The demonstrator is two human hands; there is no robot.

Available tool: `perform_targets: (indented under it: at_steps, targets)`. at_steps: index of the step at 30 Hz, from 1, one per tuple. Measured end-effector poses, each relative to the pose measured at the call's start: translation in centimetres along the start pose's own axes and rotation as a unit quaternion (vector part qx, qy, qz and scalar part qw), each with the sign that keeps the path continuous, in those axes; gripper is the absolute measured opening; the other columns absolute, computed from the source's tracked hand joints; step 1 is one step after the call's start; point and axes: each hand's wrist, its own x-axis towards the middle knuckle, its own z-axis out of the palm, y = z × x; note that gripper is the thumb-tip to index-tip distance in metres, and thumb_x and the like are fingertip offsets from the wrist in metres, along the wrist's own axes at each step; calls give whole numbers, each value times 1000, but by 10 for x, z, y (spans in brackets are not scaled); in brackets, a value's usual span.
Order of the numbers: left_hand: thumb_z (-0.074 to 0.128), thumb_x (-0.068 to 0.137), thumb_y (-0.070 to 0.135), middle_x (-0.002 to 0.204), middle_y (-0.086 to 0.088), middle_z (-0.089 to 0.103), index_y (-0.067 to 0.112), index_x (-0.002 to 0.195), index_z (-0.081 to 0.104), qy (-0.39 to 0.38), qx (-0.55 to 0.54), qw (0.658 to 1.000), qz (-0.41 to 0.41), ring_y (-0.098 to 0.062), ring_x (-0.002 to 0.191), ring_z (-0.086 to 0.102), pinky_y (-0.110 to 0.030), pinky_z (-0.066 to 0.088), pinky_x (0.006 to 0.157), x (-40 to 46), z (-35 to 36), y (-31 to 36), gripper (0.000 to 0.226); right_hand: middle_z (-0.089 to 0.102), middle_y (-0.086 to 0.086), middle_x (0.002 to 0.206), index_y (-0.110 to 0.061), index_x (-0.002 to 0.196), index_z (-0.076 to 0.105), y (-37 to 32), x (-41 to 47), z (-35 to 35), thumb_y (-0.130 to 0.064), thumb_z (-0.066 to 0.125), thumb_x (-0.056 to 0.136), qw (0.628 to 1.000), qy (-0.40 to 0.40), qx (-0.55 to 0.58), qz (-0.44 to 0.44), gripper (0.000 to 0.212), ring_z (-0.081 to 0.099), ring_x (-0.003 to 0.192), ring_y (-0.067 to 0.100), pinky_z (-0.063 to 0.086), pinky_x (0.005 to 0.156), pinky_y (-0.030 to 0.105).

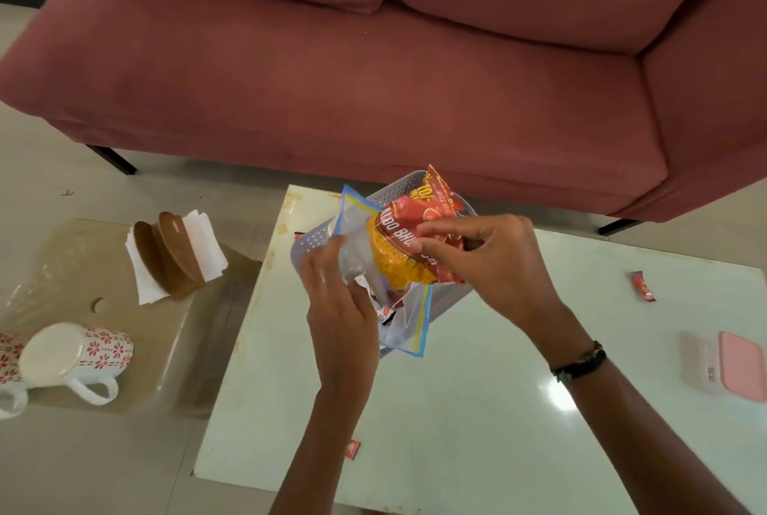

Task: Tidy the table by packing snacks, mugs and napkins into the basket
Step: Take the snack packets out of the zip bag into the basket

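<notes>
A grey perforated basket [309,242] stands on the white glass table [477,410]. Over it my right hand [485,261] pinches a red and yellow snack packet [404,240]. My left hand [340,307] grips a clear zip bag [404,323] with a blue and yellow edge; small packets show inside it. The snack packet sits at the bag's mouth. On a lower side table to the left lie a red-flowered white mug [74,357] on its side and a brown napkin holder [172,253] with white napkins.
A small red sachet [642,286] lies at the table's right, another red sachet [352,449] near the front edge. A pink box [730,365] sits at the far right. A dark red sofa [373,70] stands behind the table. Part of a second mug [8,352] shows at the left edge.
</notes>
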Motion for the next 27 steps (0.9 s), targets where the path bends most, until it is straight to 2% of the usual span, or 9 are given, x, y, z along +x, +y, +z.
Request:
perform_targets:
  at_steps: [2, 5, 10, 12, 14, 16, 18, 20, 27]
  targets:
    - [50, 89, -1, 139, -10, 41, 13, 117, 54, -26, 39, 999, 23, -21, 124, 48, -22, 52, 77, 0, 5, 7, 32, 75, -7, 83, -19, 93, 78, 1, 6, -12, -16, 80, 74, 1000, 11, 16, 1, 20, 65, 65, -1, 58, 64, 23]
    - [49, 90, 3, 139, -12, 42, 6, 109, 61, -54, 68, 996, 0, -28, 127, 47, -37, 53, 87, 4, 15, 9, 22, 75, -7, 91, -16, 95, 77, 4, 16, -32, -5, 76, 76, 998, 55, 19, -23, 22, 63, 72, -10, 57, 72, 20]
    - [52, 90, 6, 143, -9, 37, 6, 137, 39, -68, 82, 993, -50, -30, 120, 52, -38, 52, 85, 10, 23, 17, 49, 74, -9, 96, -19, 97, 76, 32, 35, -64, -3, 68, 80, 985, 163, -36, -43, 24, 68, 81, -2, 54, 74, 19]
    - [57, 88, 9, 143, -7, 37, 8, 139, 35, -81, 91, 991, -52, -29, 120, 52, -36, 52, 79, 10, 25, 19, 55, 74, -7, 96, -19, 97, 76, 59, 44, -65, -1, 66, 79, 981, 173, -87, -21, 27, 65, 78, -7, 49, 72, 8]
    - [59, 87, 10, 144, -5, 37, 10, 140, 33, -91, 91, 990, -56, -28, 122, 49, -32, 48, 76, 9, 27, 19, 59, 76, -2, 94, -17, 96, 76, 92, 52, -56, 2, 66, 78, 981, 150, -125, 15, 28, 59, 67, -14, 40, 64, -2]
    - [59, 87, 11, 146, -4, 34, 11, 141, 31, -98, 93, 989, -58, -26, 126, 46, -31, 46, 76, 6, 28, 19, 61, 76, 3, 94, -14, 95, 77, 124, 58, -40, 2, 65, 79, 982, 109, -149, 48, 26, 61, 66, -7, 38, 59, -1]
    - [60, 87, 11, 149, -3, 30, 11, 143, 30, -99, 99, 989, -56, -25, 129, 44, -31, 46, 78, 4, 28, 18, 63, 76, 3, 96, -15, 94, 77, 151, 65, -22, -1, 65, 80, 982, 69, -159, 71, 24, 67, 78, 10, 41, 60, 5]
    - [60, 87, 10, 150, -3, 29, 11, 143, 30, -95, 97, 989, -56, -24, 129, 44, -27, 43, 78, 3, 29, 17, 64, 75, 2, 100, -18, 94, 77, 172, 74, -7, -3, 65, 81, 982, 41, -163, 87, 23, 69, 87, 16, 49, 68, 21]
    - [62, 84, 7, 152, -3, 28, 11, 144, 29, -99, 81, 990, -64, -22, 132, 39, -32, 47, 88, 5, 30, 16, 68, 72, 8, 108, -16, 98, 76, 222, 95, 20, -9, 65, 83, 976, -13, -162, 143, 19, 67, 98, 24, 54, 76, 32]
